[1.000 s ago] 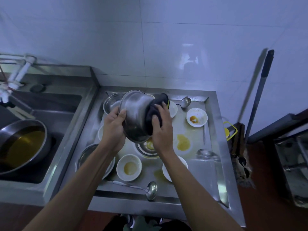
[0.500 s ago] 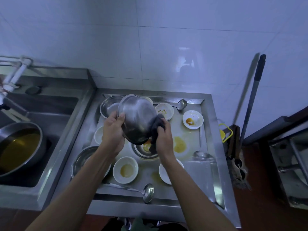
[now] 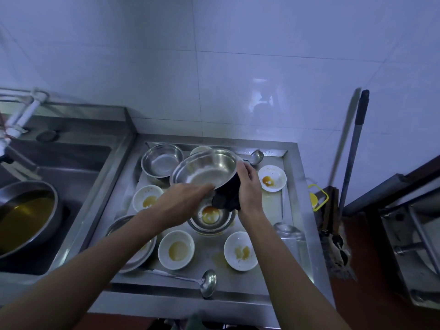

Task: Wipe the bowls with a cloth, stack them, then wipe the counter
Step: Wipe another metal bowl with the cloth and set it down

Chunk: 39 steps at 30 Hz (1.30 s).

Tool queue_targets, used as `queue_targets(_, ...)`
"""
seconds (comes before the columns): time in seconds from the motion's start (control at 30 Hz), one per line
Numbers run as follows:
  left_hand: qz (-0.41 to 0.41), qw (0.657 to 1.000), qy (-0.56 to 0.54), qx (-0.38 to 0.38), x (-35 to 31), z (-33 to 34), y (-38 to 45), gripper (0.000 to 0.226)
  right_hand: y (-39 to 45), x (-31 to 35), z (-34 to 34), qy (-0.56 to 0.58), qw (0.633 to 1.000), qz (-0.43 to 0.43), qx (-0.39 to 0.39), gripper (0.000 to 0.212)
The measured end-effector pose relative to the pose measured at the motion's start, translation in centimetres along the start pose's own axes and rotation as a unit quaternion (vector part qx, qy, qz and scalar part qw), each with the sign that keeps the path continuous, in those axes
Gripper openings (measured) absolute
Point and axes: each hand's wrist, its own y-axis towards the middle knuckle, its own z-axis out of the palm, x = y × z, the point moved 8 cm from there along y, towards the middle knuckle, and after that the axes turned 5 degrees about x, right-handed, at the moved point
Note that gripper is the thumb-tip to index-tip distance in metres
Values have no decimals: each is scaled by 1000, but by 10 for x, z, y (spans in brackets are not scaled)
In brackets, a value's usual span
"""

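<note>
I hold a steel bowl [image 3: 209, 167] above the steel counter [image 3: 292, 186], its open side tilted up toward me. My left hand [image 3: 183, 201] grips its near rim. My right hand [image 3: 247, 186] presses a dark cloth [image 3: 226, 196] against the bowl's right underside. Below them sits a steel bowl with orange residue [image 3: 210, 216]. An empty steel bowl [image 3: 162, 161] stands at the back left. White bowls with yellow residue lie around: one at the left [image 3: 147, 198], one in front [image 3: 176, 248], one front right [image 3: 240, 251], one back right [image 3: 271, 178].
A ladle [image 3: 204, 281] lies along the counter's front edge and another ladle [image 3: 256, 157] at the back. An upturned glass [image 3: 288, 232] stands at the right. The sink on the left holds a pan of yellow liquid [image 3: 23, 213]. A mop handle [image 3: 352, 148] leans on the wall.
The bowl has turned from bottom-toward-me to open side up. My left hand shifted to its near rim, and the cloth moved from the bowl's side to its underside.
</note>
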Motion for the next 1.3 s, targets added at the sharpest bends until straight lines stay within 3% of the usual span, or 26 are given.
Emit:
queue_targets(0.13,53,997,59,-4,3,1,3,36,-1,-3,-4,-16,1000,-9,-2,32)
queue_targets(0.27,105,986,106,-76,9,4,-1,26,-1,-8,-3,-11,1000,-6,-4,33)
queue_targets(0.33,80,987,78,-113,17,6,-6,31,-1,-11,-8,19,1000,8,-14,31)
queue_targets(0.43,-58,978,-99,-176,37,5,-23,76,-5,-15,-12,59,998,35,-7,30)
queue_targets(0.47,-138,946,-214,-202,50,10,-31,84,-7,-15,-11,69,997,39,1,29)
queue_targets(0.5,-219,884,-344,-230,65,19,-41,87,-9,-15,-10,76,996,38,10,28)
queue_targets(0.53,-287,799,-462,-255,75,29,-49,86,-11,-16,-8,82,996,37,17,28)
queue_targets(0.6,-339,635,-637,-275,83,51,-53,66,-13,-20,-5,85,995,39,30,28)
queue_targets(0.67,-328,542,-723,-277,81,57,-48,45,-15,-27,0,78,995,47,44,29)
queue_targets(0.73,-299,488,-775,-268,74,56,-43,46,-16,-32,3,44,996,44,58,30)
queue_targets(0.9,-309,472,-788,-247,74,54,-47,51,-23,-35,6,-25,996,30,76,28)
queue_targets(1.07,-338,531,-741,-235,97,60,-59,54,-20,-13,-11,-144,989,-32,34,35)
queue_targets(1.23,-364,550,-730,-180,108,70,-58,55,-33,26,30,-309,925,-166,143,62)
queue_targets(1.3,-361,555,-734,-153,104,72,-52,53,-35,23,59,-394,877,-202,188,67)
